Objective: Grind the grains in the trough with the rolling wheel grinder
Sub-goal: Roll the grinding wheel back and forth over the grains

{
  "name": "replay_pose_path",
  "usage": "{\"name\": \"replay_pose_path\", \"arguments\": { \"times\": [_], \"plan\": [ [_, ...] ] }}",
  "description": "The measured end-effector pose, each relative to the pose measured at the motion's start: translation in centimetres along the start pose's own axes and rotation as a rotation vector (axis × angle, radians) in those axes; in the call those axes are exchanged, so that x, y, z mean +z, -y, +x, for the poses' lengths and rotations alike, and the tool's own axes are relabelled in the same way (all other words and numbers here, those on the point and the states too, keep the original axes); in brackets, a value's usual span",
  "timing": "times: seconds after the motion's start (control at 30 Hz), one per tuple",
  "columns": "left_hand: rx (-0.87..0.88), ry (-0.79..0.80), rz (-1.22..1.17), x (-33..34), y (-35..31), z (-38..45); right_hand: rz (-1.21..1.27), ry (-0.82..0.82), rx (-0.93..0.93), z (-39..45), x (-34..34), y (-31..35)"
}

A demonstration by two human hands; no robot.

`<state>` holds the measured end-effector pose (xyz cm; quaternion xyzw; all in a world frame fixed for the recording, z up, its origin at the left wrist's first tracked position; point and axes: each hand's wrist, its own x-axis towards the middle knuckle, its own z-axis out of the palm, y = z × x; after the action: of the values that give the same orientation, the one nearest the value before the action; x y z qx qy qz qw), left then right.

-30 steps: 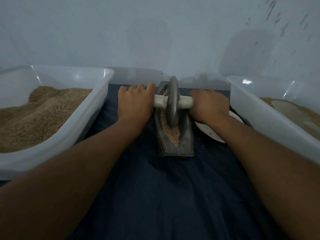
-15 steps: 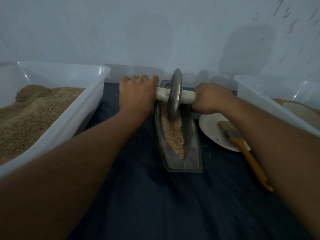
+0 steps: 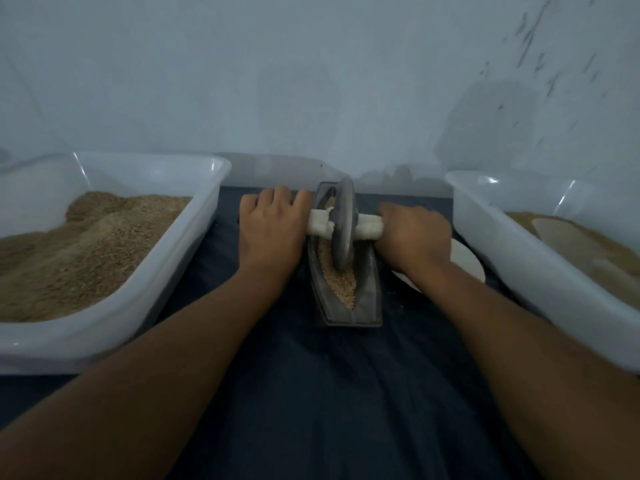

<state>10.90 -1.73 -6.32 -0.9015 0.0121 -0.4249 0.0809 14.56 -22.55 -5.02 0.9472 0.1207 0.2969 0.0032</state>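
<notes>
Pale wall [image 3: 311,81] across the far side, scuffed with dark marks at upper right. Dark blue cloth [image 3: 329,393] spread over the bench, creased toward the near edge. At left, large translucent plastic tub [image 3: 145,299] heaped with brown grain [image 3: 86,244]. At right, second translucent tub [image 3: 519,258] holding a lower layer of brownish meal [image 3: 588,244], with a pale rounded shape lying in it, too dim to identify. Between the tubs, centred on the cloth, dark boat-shaped metal trough [image 3: 367,299], long axis running near to far, near end blunt and squared. Inside the trough, a strip of pale crushed grains [image 3: 341,289], thickest toward the near end. Upright in the trough, grey metal grinding wheel [image 3: 343,226], lower rim sunk in the grains around the middle, upper rim above the far end. Through its hub, whitish axle handle [image 3: 370,228] sticking out to both sides. Left hand [image 3: 273,230] wrapped over the left stub of the handle, knuckles up, fingers curled down the far side. Right hand [image 3: 415,233] gripping the right stub the same way, close against the wheel. Both forearms stretched out from the near corners. Under the right wrist, part of a white plate [image 3: 465,261] on the cloth, just beside the right tub.
</notes>
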Motion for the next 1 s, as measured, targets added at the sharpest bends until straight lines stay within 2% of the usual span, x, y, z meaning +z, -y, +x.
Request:
{"name": "replay_pose_path", "arguments": {
  "times": [0.13, 0.5, 0.9, 1.0],
  "plan": [
    [0.003, -0.055, -0.006, -1.1, -0.1, -1.1, 0.003, -0.081, -0.013, -1.7, -0.5, 0.3],
    [-0.003, -0.073, -0.025, -3.2, -0.2, -3.0, 0.024, -0.227, -0.006, -4.8, -1.8, 0.9],
    [-0.027, -0.079, 0.024, -1.6, -0.1, -2.0, 0.011, -0.166, -0.029, -2.6, -0.3, 0.2],
    [-0.026, -0.050, 0.020, -1.0, 0.1, -1.2, -0.003, -0.067, -0.020, -1.2, 0.2, 0.1]
  ]
}}
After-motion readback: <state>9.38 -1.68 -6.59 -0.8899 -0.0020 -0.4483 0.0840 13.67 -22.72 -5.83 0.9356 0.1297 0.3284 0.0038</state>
